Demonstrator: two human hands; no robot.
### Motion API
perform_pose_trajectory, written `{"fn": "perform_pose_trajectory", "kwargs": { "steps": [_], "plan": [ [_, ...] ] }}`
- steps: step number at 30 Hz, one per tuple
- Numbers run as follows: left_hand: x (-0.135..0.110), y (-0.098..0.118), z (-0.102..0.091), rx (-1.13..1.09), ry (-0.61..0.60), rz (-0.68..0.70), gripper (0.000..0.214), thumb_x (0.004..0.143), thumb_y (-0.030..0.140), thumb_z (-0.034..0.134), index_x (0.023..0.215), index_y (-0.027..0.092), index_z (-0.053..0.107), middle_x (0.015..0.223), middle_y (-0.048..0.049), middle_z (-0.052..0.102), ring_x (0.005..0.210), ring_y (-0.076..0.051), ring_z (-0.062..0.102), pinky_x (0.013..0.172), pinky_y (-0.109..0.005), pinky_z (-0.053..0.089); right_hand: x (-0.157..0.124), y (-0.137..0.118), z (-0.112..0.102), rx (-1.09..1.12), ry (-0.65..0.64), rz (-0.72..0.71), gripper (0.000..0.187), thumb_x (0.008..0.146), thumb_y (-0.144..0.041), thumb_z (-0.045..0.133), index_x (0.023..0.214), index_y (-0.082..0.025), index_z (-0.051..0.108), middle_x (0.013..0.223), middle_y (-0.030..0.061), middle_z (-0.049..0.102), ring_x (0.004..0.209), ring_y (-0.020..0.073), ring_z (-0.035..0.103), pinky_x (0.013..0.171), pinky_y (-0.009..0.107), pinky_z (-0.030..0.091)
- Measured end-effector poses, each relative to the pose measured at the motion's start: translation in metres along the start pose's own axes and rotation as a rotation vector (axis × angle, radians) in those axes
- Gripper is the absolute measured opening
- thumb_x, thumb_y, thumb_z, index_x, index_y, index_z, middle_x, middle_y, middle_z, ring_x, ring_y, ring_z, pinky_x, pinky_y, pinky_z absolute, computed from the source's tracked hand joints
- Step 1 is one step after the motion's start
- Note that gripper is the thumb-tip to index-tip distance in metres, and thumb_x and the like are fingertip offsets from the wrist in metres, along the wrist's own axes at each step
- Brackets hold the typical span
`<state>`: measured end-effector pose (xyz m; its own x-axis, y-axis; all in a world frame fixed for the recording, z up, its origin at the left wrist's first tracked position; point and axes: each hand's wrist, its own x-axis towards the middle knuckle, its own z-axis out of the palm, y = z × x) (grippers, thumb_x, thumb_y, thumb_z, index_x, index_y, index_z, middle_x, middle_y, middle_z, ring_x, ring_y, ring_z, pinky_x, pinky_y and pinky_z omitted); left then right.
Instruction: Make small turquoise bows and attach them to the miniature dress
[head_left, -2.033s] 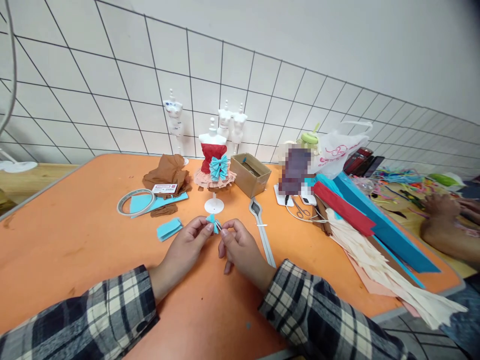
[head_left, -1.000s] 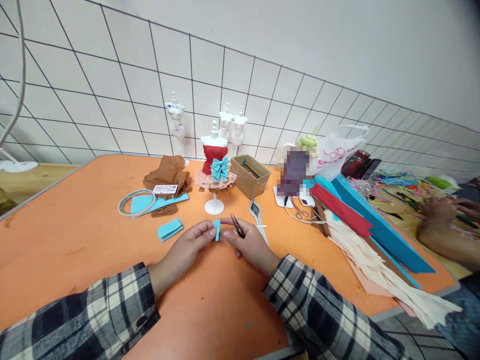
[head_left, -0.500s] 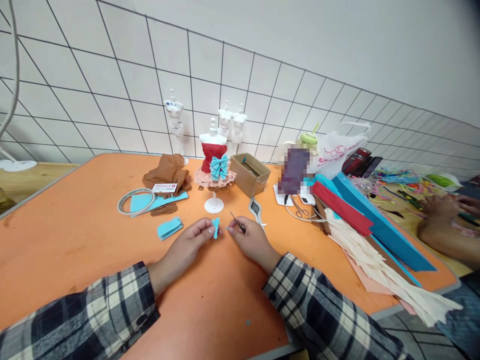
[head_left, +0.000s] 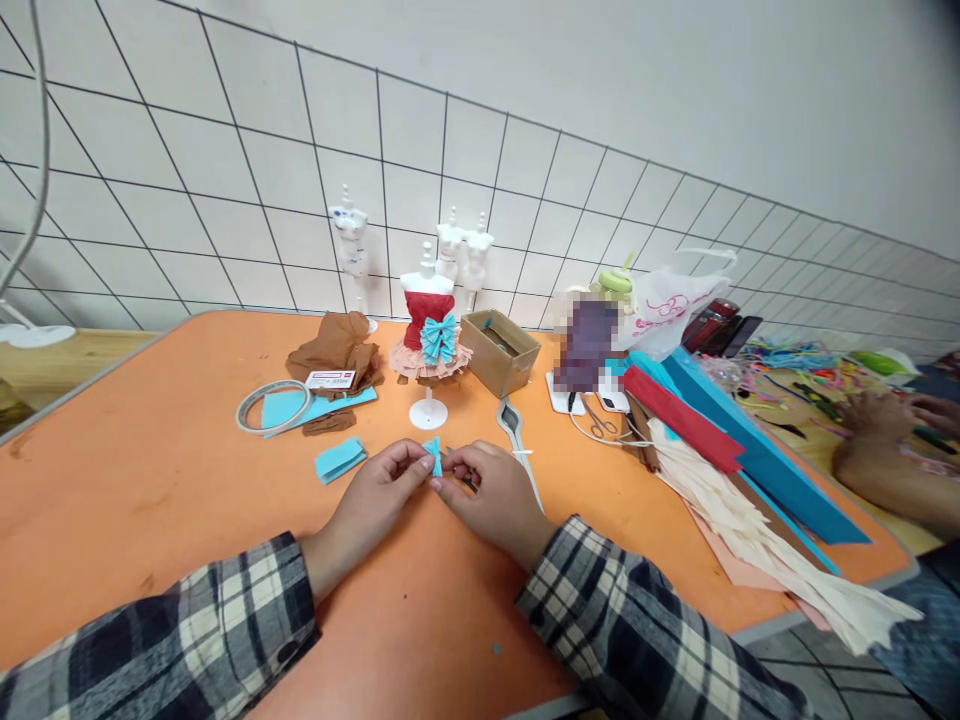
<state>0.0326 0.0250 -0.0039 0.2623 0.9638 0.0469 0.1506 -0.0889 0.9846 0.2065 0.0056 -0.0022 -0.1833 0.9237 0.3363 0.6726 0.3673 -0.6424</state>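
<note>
A small blue crepe-paper bow (head_left: 435, 458) is pinched upright between the thumb and fingers of my left hand (head_left: 391, 482). My right hand (head_left: 491, 495) is closed around a thin dark pointed tool (head_left: 470, 483), mostly hidden by the fingers; its kind cannot be told. The right fingertips touch the bow's right side. Behind both hands stands a mini dress form (head_left: 427, 310) with a red paper bodice, a pink ruffled skirt and a larger blue pleated bow (head_left: 439, 340). A folded blue paper piece (head_left: 340, 460) lies left of my left hand.
Left: tape roll (head_left: 274, 407), brown crepe paper (head_left: 334, 345). Behind: cardboard box (head_left: 501, 352), bare white dress forms (head_left: 477, 250). Right: grey-handled tool (head_left: 511, 420), scissors (head_left: 600, 422), cable, red paper roll (head_left: 682, 418), cream strips (head_left: 720, 510). Another person's arm (head_left: 885, 465) rests far right.
My right hand has moved left to meet the bow, its fingertips now touching it. The dark tool has tipped down and is more hidden. My left hand still pinches the bow.
</note>
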Motion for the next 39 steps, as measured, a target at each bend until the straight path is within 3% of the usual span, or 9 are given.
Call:
{"fn": "perform_pose_trajectory", "kwargs": {
  "steps": [4, 8, 14, 19, 26, 29, 32, 39],
  "plan": [
    [-0.001, 0.001, 0.001, -0.018, -0.028, -0.003, 0.028, 0.081, 0.047, 0.062, 0.078, 0.019, 0.062, 0.078, -0.0015, 0.064, 0.076, -0.019, 0.058, 0.075, -0.029, 0.045, 0.0, 0.001, 0.001, 0.064, 0.019, 0.021, 0.006, 0.081, -0.026, 0.066, 0.082, -0.02, 0.068, 0.074, -0.0006, 0.063, 0.069, 0.013, 0.055, 0.063, 0.024, 0.039],
    [-0.003, 0.001, 0.001, -0.083, -0.042, 0.004, 0.038, 0.081, 0.05, 0.061, 0.104, 0.02, 0.062, 0.095, -0.0052, 0.067, 0.089, -0.021, 0.061, 0.08, -0.031, 0.047, 0.002, 0.008, 0.005, 0.263, 0.002, 0.141, 0.012, 0.081, -0.029, 0.063, 0.077, -0.019, 0.067, 0.066, -0.0018, 0.058, 0.058, 0.0108, 0.049, 0.056, 0.023, 0.037],
    [-0.002, 0.005, 0.003, 0.03, -0.043, -0.004, 0.029, 0.079, 0.047, 0.064, 0.083, 0.018, 0.063, 0.082, -0.0031, 0.066, 0.078, -0.019, 0.06, 0.076, -0.029, 0.047, 0.003, 0.011, 0.009, 0.553, -0.104, 0.228, 0.017, 0.079, -0.034, 0.063, 0.076, -0.018, 0.066, 0.068, -0.001, 0.061, 0.062, 0.0116, 0.052, 0.06, 0.023, 0.042],
    [0.0, -0.001, -0.001, 0.041, -0.058, 0.006, 0.03, 0.083, 0.048, 0.058, 0.08, 0.018, 0.062, 0.076, -0.0014, 0.062, 0.073, -0.018, 0.056, 0.071, -0.027, 0.045, 0.002, 0.009, 0.006, 0.547, -0.154, 0.191, 0.018, 0.081, -0.033, 0.06, 0.078, -0.017, 0.069, 0.07, -0.0006, 0.064, 0.063, 0.012, 0.054, 0.061, 0.023, 0.042],
    [-0.001, -0.002, -0.001, -0.048, -0.043, 0.016, 0.029, 0.085, 0.047, 0.056, 0.085, 0.018, 0.06, 0.079, -0.0021, 0.062, 0.075, -0.018, 0.056, 0.072, -0.029, 0.047, 0.005, 0.015, 0.008, 0.552, -0.109, 0.234, 0.018, 0.078, -0.033, 0.063, 0.081, -0.018, 0.071, 0.078, 0.0024, 0.07, 0.068, 0.0143, 0.061, 0.067, 0.025, 0.046],
    [-0.001, 0.003, 0.001, -0.069, -0.023, 0.0, 0.035, 0.079, 0.048, 0.065, 0.098, 0.018, 0.061, 0.094, -0.0061, 0.067, 0.084, -0.021, 0.061, 0.076, -0.031, 0.05, 0.004, 0.017, 0.008, 0.403, -0.087, 0.181, 0.018, 0.08, -0.034, 0.062, 0.081, -0.019, 0.072, 0.074, 0.0017, 0.069, 0.063, 0.0129, 0.058, 0.061, 0.023, 0.043],
    [0.0, 0.004, 0.002, -0.014, -0.042, -0.015, 0.032, 0.075, 0.047, 0.069, 0.088, 0.018, 0.065, 0.089, -0.006, 0.07, 0.083, -0.021, 0.063, 0.079, -0.032, 0.05, 0.003, 0.014, 0.006, 0.254, -0.088, 0.1, 0.019, 0.083, -0.034, 0.061, 0.081, -0.02, 0.074, 0.067, 0.0002, 0.064, 0.058, 0.0115, 0.051, 0.057, 0.022, 0.038],
    [0.001, 0.001, 0.001, 0.056, -0.007, -0.019, 0.029, 0.073, 0.047, 0.068, 0.078, 0.019, 0.067, 0.08, -0.0043, 0.07, 0.077, -0.021, 0.063, 0.076, -0.031, 0.05, 0.004, 0.007, 0.003, 0.362, -0.084, 0.197, 0.017, 0.078, -0.034, 0.062, 0.075, -0.019, 0.069, 0.06, -0.0023, 0.058, 0.049, 0.009, 0.041, 0.048, 0.022, 0.033]
  ]
}}
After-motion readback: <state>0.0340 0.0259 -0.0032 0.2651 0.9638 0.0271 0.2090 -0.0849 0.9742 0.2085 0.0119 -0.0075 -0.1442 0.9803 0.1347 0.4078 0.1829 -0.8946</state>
